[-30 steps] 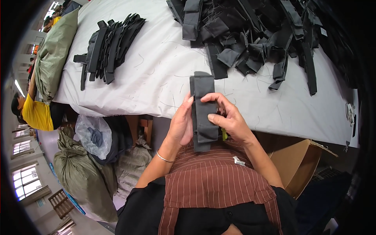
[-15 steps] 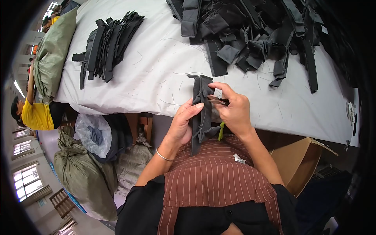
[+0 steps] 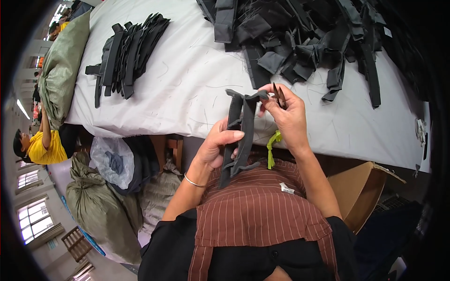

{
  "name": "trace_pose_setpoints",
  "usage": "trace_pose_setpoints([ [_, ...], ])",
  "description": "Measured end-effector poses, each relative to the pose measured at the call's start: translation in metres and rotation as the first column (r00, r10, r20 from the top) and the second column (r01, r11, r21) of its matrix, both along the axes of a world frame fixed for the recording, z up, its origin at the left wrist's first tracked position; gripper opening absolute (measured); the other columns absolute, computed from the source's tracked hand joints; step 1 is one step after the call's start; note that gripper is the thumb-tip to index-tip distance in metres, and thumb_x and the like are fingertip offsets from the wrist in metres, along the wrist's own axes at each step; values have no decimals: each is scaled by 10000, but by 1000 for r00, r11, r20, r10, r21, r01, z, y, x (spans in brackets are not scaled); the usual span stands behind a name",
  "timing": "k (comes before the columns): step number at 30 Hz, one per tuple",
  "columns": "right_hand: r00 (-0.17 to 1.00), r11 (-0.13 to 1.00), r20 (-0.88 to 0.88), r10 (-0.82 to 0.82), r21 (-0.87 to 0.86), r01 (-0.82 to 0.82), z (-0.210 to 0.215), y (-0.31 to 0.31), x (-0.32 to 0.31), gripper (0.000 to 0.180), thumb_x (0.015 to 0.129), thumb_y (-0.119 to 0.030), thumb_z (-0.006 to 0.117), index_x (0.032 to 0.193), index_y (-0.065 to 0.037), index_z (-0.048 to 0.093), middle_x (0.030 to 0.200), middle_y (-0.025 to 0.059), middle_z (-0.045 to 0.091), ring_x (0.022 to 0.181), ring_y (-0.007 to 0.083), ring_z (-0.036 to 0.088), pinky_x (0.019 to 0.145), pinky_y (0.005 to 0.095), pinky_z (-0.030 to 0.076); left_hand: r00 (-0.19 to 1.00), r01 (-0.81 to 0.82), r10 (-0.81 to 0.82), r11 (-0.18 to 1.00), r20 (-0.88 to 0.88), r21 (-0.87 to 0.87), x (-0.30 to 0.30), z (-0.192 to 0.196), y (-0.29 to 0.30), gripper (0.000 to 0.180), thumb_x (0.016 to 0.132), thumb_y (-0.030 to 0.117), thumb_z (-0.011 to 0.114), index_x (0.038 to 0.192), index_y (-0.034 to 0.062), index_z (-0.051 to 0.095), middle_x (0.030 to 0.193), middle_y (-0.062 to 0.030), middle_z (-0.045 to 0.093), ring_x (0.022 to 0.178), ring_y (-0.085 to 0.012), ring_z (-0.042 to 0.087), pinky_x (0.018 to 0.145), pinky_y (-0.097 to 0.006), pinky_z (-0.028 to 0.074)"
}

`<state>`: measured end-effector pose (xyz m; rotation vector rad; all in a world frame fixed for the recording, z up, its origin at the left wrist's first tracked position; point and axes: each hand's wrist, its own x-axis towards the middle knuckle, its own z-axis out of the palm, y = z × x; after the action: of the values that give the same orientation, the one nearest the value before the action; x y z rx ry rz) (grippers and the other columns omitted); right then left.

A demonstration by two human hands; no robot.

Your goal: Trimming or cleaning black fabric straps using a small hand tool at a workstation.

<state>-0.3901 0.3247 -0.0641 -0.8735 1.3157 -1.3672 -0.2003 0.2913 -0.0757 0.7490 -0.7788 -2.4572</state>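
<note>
White-covered tabletop [image 3: 183,51], dark fabric pile [image 3: 300,47] toward far right. Fabric strip [image 3: 247,122] held up by near edge: left hand [image 3: 215,146] gripping middle, right hand [image 3: 291,117] pinching top end, clasping snips [image 3: 280,97]. Risk: snips nicking strip if pinch slips.

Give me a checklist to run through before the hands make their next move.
1. Left hand gripping the long, dark grey, folded fabric strip: ok, thumb laid across it.
2. Right hand on the strip: ok, fingertips at its upper end.
3. Small, dark metal snips under control: ok, held in the right hand, blades seemingly off the fabric.
4. Bright yellow-green ribbon clear of the strip: ok, hanging to its right.
5. Strip free of stray threads: cannot tell, too fine to see.
6. Neat stack of dark fabric strips apart from the jumbled dark fabric pile: ok.
</note>
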Motion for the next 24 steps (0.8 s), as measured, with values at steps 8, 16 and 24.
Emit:
trace_pose_setpoints([
  [8, 990, 990, 101, 94, -116, -82, -3, 26, 25, 338, 834, -45, 665, 1152, -26, 552, 894, 7, 604, 837, 67, 565, 774, 210, 439, 956, -219, 251, 954, 149, -203, -7, 1, -15, 355, 816, 105, 646, 1087, 32, 428, 796, -127, 631, 649, -183, 644, 465, -212, 462],
  [16, 978, 966, -50, 204, 170, -193, 0, 41, -8, 169, 815, -25, 670, 980, -35, 631, 761, -41, 538, 728, 20, 466, 657, 179, 384, 939, -251, 305, 924, 161, -287, -10, 7, -18, 395, 816, 116, 671, 1115, 16, 433, 917, -171, 663, 801, -198, 675, 576, -213, 492],
  [24, 686, 997, -727, -31, -69, -28, 4, 43, -8, 225, 789, -152, 708, 998, -86, 657, 785, 56, 623, 705, 183, 582, 655, 297, 465, 930, -232, 318, 896, 184, -378, -23, 11, -15, 391, 833, 42, 660, 1138, 4, 418, 1017, -177, 653, 918, -207, 657, 839, -308, 520],
])
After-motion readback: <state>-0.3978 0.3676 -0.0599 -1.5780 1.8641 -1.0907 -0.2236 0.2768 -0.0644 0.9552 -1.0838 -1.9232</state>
